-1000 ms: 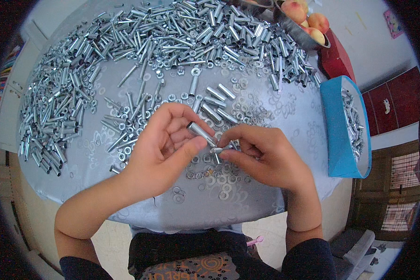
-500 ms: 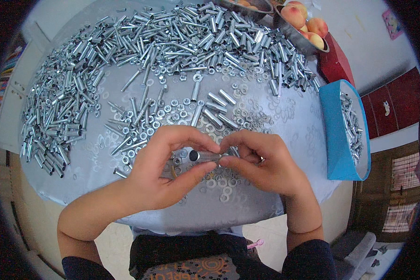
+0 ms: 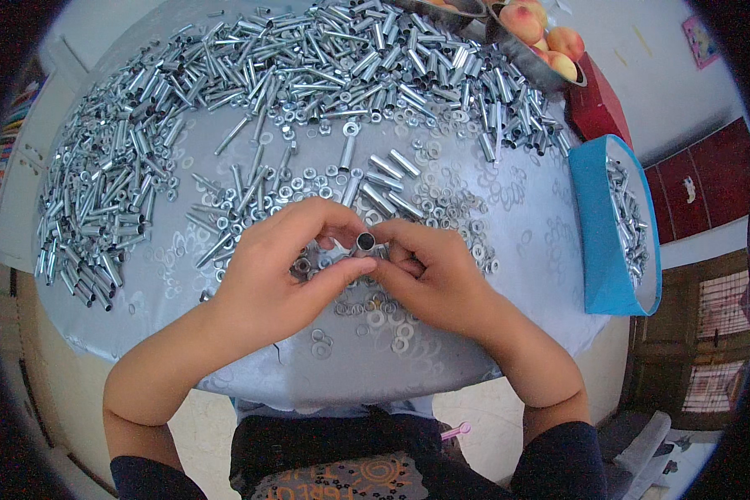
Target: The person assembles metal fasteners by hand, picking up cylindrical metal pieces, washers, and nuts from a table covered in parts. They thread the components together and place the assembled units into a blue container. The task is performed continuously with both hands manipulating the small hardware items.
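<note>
A short shiny metal tube (image 3: 365, 242) is held over the near middle of the table, its open round end turned up toward me. My left hand (image 3: 279, 265) pinches it from the left between thumb and forefinger. From the right, the thumb and curled fingers of my right hand (image 3: 435, 265) close on the same tube. Its lower part is hidden by the fingers. Loose flat washers (image 3: 402, 337) lie below and around my hands. Just beyond them are several loose metal sleeves (image 3: 382, 200), along with bolts (image 3: 250, 192) and nuts (image 3: 310, 173).
A large heap of bolts and sleeves (image 3: 308, 62) curves along the far and left sides of the table (image 3: 533, 250). At the right edge stands a blue fabric bin (image 3: 596, 233) with metal parts inside. Metal bowls, one with peaches (image 3: 562, 42), and a red box (image 3: 598, 100) sit at the far right.
Both hands have moved slightly away from me with the tube. It has turned from lying sideways, open end left, to having its open end up toward me.
</note>
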Motion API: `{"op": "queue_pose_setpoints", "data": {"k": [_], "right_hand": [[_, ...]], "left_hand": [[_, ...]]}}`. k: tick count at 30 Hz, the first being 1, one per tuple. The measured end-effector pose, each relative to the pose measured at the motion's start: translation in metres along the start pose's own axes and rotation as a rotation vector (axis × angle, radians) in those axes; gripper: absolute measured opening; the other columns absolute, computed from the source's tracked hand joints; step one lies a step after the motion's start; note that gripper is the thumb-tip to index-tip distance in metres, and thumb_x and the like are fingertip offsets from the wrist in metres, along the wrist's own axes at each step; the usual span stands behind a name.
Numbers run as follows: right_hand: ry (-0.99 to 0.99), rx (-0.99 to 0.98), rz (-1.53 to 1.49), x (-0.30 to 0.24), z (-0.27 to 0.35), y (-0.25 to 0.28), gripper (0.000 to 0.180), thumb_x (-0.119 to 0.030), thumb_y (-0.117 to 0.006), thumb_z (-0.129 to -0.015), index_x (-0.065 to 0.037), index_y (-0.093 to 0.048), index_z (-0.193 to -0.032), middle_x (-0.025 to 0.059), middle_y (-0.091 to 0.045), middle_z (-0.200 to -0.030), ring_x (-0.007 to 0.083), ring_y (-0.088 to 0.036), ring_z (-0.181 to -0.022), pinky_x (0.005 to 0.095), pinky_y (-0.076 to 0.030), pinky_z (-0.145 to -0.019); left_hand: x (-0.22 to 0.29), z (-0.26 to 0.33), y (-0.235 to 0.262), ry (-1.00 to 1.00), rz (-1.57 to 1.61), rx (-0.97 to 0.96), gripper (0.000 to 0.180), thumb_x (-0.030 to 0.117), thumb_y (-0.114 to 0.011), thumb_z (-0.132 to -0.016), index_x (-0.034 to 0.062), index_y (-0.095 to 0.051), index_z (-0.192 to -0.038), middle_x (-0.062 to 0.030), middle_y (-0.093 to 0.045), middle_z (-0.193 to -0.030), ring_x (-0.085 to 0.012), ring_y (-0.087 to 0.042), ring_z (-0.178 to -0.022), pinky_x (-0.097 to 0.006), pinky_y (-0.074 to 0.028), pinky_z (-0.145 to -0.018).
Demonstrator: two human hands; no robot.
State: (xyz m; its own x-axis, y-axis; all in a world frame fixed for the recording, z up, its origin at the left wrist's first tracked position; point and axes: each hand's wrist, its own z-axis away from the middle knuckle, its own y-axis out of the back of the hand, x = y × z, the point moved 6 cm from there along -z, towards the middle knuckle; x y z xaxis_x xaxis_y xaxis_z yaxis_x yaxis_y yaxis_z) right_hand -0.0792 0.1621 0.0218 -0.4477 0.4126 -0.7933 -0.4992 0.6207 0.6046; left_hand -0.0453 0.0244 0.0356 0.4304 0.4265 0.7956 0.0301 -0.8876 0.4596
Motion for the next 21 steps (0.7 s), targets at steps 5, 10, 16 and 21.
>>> {"op": "queue_pose_setpoints", "data": {"k": [5,10,16,21], "right_hand": [[-0.03,-0.028,0.041,-0.004,0.0,0.004,0.027,-0.007,-0.06,-0.077,-0.005,-0.055,-0.104,0.0112,-0.051,-0.07,0.0267,-0.053,-0.063,0.0353,-0.043,-0.058],[0.034,0.027,0.014,0.002,0.001,0.013,0.037,-0.002,-0.057,-0.074,-0.002,-0.049,-0.109,0.0127,-0.049,-0.081,0.028,-0.051,-0.076,0.0356,-0.043,-0.071],[0.052,0.025,0.056,0.0,0.002,0.02,0.036,0.0,-0.052,-0.073,-0.001,-0.047,-0.109,0.0151,-0.049,-0.085,0.0308,-0.051,-0.083,0.0381,-0.042,-0.076],[0.217,-0.003,0.23,0.001,0.003,0.02,0.025,-0.003,-0.051,-0.075,0.0,-0.052,-0.1,0.0184,-0.051,-0.085,0.0358,-0.05,-0.086,0.0411,-0.042,-0.076]], "left_hand": [[-0.004,-0.001,-0.002,0.022,-0.008,-0.067,0.026,0.01,-0.07,-0.075,0.0028,-0.055,-0.095,-0.0091,-0.058,-0.082,-0.0201,-0.058,-0.073,-0.029,-0.046,-0.063],[-0.012,0.003,-0.015,0.022,-0.113,-0.166,0.025,0.011,-0.071,-0.072,0.004,-0.058,-0.092,-0.0086,-0.06,-0.086,-0.0226,-0.057,-0.077,-0.032,-0.046,-0.069],[-0.009,0.002,-0.02,-0.08,-0.213,-0.203,0.022,0.011,-0.07,-0.07,0.0069,-0.062,-0.09,-0.0086,-0.06,-0.087,-0.0269,-0.054,-0.085,-0.036,-0.043,-0.075],[-0.011,0.001,-0.019,-0.043,-0.195,-0.201,0.021,0.012,-0.071,-0.07,0.0077,-0.063,-0.089,-0.0082,-0.061,-0.086,-0.0273,-0.054,-0.086,-0.037,-0.043,-0.077]]}}
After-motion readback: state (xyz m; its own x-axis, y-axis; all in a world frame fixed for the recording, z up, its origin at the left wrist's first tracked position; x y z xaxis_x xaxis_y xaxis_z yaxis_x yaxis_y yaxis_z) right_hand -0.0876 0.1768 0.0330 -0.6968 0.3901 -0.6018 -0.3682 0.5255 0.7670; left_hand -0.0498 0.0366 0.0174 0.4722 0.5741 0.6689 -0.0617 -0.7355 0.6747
